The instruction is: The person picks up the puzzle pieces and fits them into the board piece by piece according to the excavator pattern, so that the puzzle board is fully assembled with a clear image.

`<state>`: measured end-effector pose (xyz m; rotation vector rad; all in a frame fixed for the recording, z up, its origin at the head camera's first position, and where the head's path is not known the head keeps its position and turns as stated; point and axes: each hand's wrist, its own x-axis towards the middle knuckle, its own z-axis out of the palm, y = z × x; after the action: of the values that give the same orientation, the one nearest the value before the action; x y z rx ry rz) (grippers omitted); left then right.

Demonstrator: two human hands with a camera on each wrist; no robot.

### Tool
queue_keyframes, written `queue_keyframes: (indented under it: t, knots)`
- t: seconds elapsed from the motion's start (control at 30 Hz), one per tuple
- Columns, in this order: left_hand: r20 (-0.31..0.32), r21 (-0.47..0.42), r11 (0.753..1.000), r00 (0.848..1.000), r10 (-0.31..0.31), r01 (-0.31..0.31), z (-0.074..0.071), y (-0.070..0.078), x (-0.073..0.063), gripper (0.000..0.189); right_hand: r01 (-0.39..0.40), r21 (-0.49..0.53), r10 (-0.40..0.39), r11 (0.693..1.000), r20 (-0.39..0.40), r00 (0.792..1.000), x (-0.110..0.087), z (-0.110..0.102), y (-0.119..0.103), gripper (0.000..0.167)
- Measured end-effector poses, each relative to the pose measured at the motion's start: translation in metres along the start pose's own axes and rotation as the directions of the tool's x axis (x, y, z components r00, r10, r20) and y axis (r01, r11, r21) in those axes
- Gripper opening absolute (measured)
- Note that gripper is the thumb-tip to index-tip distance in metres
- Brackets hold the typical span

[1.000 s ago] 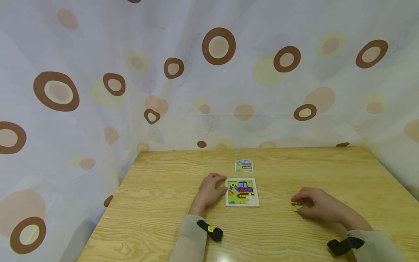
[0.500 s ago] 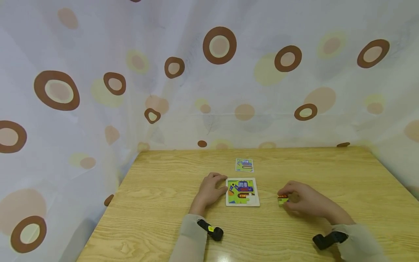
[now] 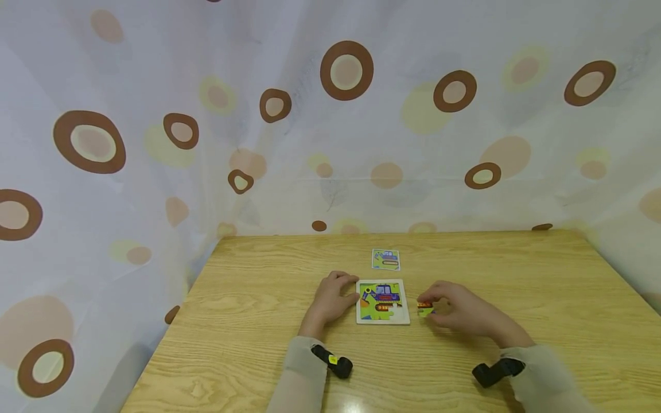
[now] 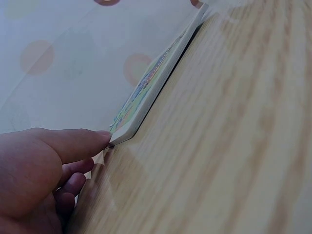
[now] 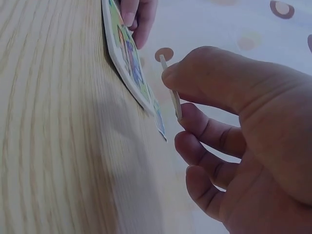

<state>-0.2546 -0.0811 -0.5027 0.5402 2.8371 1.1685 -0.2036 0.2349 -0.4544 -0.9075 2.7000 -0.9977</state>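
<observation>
A square puzzle board [image 3: 382, 302] with a white rim and an excavator picture lies on the table; its lower right corner shows a bare white gap. At the board's left edge is my left hand [image 3: 331, 298], thumb tip touching the rim in the left wrist view and fingers relaxed. My right hand [image 3: 459, 310] pinches a jigsaw piece [image 3: 425, 310] between thumb and fingers, just right of the board. That piece is green with a red and yellow track pattern. Edge-on in the right wrist view, the piece [image 5: 171, 90] stands above the table.
Behind the board lies a small picture card [image 3: 385, 260] with the same excavator. The wooden table [image 3: 258, 275] meets a white curtain [image 3: 289, 189] with brown and yellow circles at the back and sides. Each sleeve carries a black wrist camera [image 3: 498, 371].
My right hand has moved left across the table with the jigsaw piece, coming close to the board's right edge. The left hand and the board have stayed in place.
</observation>
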Motion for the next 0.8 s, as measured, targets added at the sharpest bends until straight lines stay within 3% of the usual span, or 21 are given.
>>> queue_keyframes:
  t: [0.8]
  knots:
    - [0.006, 0.022, 1.000, 1.000, -0.003, 0.003, -0.001, -0.001, 0.001, 0.040, 0.005, 0.081, -0.008, 0.997, 0.043, 0.999, 0.040, 0.030, -0.011, 0.015]
